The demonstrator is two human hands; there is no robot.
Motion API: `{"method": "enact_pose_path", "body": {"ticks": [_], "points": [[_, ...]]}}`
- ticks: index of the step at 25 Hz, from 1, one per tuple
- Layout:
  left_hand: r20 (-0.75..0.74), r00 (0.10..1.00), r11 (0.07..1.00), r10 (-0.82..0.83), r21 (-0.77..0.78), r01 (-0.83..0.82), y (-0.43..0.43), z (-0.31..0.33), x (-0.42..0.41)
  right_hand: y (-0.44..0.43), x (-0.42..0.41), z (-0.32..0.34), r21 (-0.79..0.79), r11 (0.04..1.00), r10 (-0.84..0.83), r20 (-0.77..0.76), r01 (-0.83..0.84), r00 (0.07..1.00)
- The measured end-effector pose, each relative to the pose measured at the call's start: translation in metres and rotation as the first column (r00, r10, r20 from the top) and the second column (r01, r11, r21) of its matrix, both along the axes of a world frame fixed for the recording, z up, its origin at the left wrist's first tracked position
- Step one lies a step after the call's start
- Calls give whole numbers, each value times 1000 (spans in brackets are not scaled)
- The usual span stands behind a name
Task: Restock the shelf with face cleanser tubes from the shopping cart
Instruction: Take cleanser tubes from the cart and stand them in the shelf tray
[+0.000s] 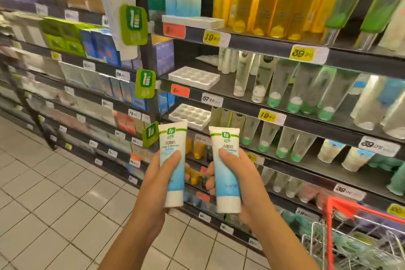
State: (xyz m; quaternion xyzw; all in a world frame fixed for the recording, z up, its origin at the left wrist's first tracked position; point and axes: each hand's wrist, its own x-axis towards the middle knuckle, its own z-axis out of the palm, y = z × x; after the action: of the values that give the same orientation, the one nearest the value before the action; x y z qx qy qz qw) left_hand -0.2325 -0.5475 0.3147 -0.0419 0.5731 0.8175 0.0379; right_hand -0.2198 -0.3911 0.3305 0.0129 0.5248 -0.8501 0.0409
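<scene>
Holding tight, the left hand [153, 186] grips the left tube [175, 184] and the right hand [247, 182] grips the right tube [226, 186], each with a thumb across the front. The 2 tubes are up in front of the shelf [241, 105], caps down and labels facing the person, just as the shelf tubes stand. Right behind them sits a white tray [190, 115] with round holes, I think for the caps. The red cart [328, 204] is near, on the right.

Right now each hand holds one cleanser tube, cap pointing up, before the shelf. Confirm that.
Wrong on the caps. In the head view the left hand grips the left tube and the right hand the right tube, both white caps pointing down, before the shelf.
</scene>
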Motion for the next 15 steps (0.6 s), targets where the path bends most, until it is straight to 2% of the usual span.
{"method": "enact_pose_path", "body": {"ticks": [5,10,13,15], "points": [[-136,991,1000,-6,1,6,-8,40,-106,-11,-101,37,52,998,-27,-111,33,993],[-225,974,999,-14,35,23,-2,74,-196,-6,-192,88,76,986,-124,-254,147,959],[-254,967,996,2,82,19,2,86,-235,-5,-238,122,3,960,-256,-382,278,888],[-274,961,993,-21,104,52,2,94,-253,-5,-263,144,-101,917,-384,-481,385,788]]}}
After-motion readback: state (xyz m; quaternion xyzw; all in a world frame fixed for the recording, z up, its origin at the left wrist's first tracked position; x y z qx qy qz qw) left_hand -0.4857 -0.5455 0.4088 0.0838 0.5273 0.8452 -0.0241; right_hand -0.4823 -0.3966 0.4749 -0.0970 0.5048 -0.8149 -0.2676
